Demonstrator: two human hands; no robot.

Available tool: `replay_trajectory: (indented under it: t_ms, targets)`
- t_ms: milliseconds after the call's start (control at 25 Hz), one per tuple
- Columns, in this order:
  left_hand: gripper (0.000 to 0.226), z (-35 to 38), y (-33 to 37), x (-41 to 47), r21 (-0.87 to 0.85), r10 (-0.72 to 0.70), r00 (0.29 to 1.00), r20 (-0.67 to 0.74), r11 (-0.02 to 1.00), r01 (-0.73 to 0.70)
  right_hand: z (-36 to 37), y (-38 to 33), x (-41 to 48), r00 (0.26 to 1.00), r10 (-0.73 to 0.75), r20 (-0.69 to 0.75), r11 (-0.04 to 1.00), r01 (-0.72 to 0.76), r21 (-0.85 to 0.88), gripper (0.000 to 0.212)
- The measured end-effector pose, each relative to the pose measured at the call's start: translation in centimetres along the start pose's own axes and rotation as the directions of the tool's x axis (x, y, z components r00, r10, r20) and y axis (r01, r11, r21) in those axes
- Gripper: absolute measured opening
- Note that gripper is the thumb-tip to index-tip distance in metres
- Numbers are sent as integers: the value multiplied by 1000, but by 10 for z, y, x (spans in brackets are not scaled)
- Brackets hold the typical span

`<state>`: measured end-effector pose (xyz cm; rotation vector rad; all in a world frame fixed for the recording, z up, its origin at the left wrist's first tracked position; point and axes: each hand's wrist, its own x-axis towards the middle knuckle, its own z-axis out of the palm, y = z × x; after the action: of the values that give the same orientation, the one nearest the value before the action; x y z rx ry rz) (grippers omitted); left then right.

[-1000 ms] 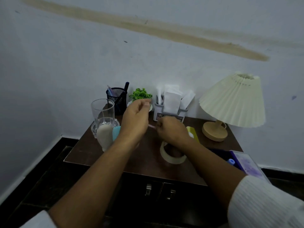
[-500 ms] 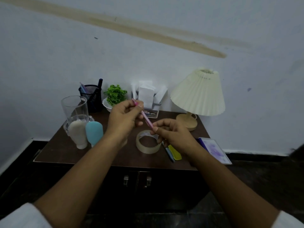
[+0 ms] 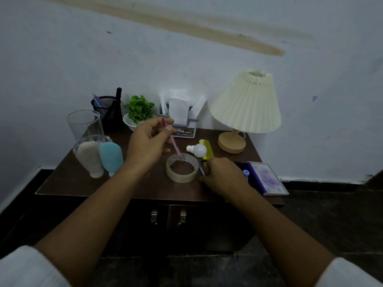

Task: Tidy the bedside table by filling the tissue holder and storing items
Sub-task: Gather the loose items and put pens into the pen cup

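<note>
Two pens: our left hand [image 3: 148, 142] pinches a light, stiff pink pen [image 3: 175, 145] near its top; right hand [image 3: 222, 176] grips a blue pen [image 3: 201, 169] mid-counter.

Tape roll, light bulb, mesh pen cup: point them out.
tape roll [image 3: 171, 174]: head view, front-left rim.
light bulb [image 3: 199, 150]: head view, white globe.
mesh pen cup [image 3: 107, 112]: head view, front mesh wall.

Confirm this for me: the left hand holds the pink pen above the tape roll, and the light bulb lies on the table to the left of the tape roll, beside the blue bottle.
Not quite. The head view shows the light bulb behind and to the right of the tape roll, against the yellow item, not beside the blue bottle. The rest holds: the left hand holds the pink pen above the tape roll.
</note>
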<state>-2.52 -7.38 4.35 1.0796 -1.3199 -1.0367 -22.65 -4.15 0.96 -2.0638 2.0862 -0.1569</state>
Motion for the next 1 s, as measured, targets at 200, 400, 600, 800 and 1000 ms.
replay_trajectory:
  t_ms: [200, 400, 600, 800, 1000]
  targets:
    - [18, 0, -2, -1, -10, -1, 1000, 14, 1000, 1, -5, -11, -1, 996, 80, -29, 997, -80, -6, 18]
    - [18, -3, 3, -1, -3, 56, 998, 32, 998, -56, -29, -5, -6, 981, 115, -156, 987, -95, 130, 27]
    - [19, -7, 6, -2, 15, 87, 996, 25, 996, -88, -35, -13, -8, 954, 124, -272, 669, 123, 733, 10]
    - [21, -25, 23, 6, 50, 148, 988, -33, 988, -147, -45, -32, 3, 924, 107, -367, 467, 279, 839, 9]
    - [16, -59, 59, 30, 101, 249, 956, -154, 967, -236, -60, -66, 39, 922, -24, -388, 439, 358, 824, 19]
